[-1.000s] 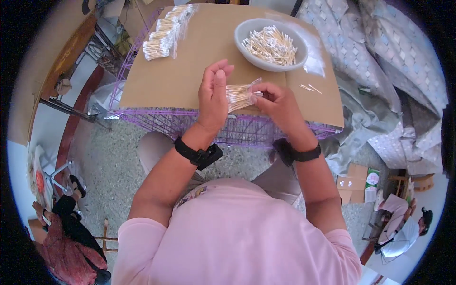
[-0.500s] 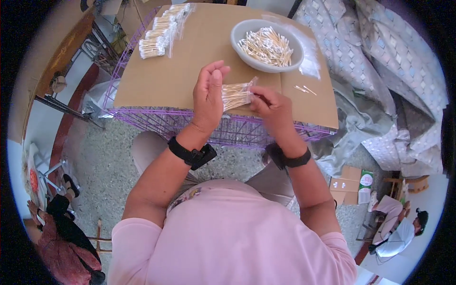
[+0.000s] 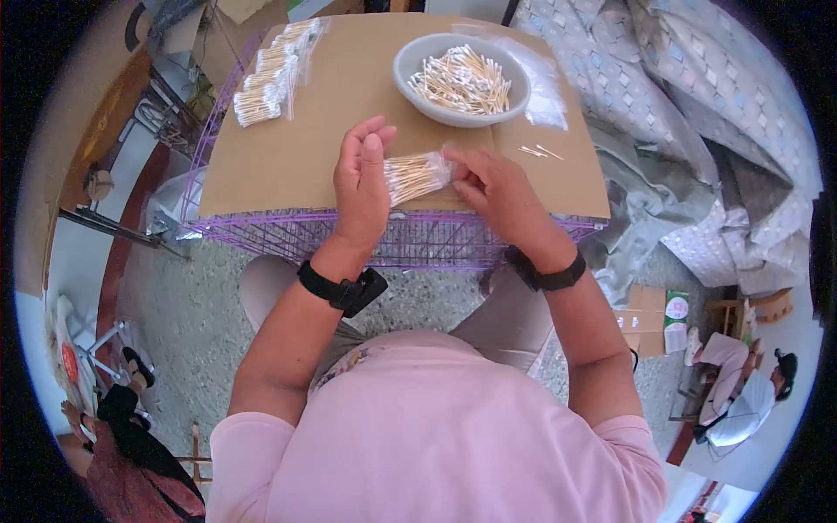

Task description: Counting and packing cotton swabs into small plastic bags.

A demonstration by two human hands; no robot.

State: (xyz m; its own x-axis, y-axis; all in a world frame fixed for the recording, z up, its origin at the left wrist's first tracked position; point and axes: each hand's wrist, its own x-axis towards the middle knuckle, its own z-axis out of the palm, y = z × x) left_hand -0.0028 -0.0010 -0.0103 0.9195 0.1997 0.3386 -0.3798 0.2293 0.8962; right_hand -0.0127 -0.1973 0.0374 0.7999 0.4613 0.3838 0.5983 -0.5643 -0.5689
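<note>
Two-handed, held a clear bag of cotton swabs (image 3: 415,179) by the near edge of the counter (image 3: 288,166), clamped one end in the fingers of the left hand (image 3: 361,192), touched the other with bent fingers of the right hand (image 3: 501,190), unclear whether pinching.

Glossy plastic bag (image 3: 438,168), smooth plastic bowl (image 3: 425,106), matt cardboard (image 3: 296,170)

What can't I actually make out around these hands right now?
In the head view:
Left end of the clear plastic bag of thin white-tipped swabs: hidden behind the left hand.
How firmly the right hand holds the bag: fingers hide the contact.
Bottom of the round grey plastic bowl: covered by heaped swabs.
</note>
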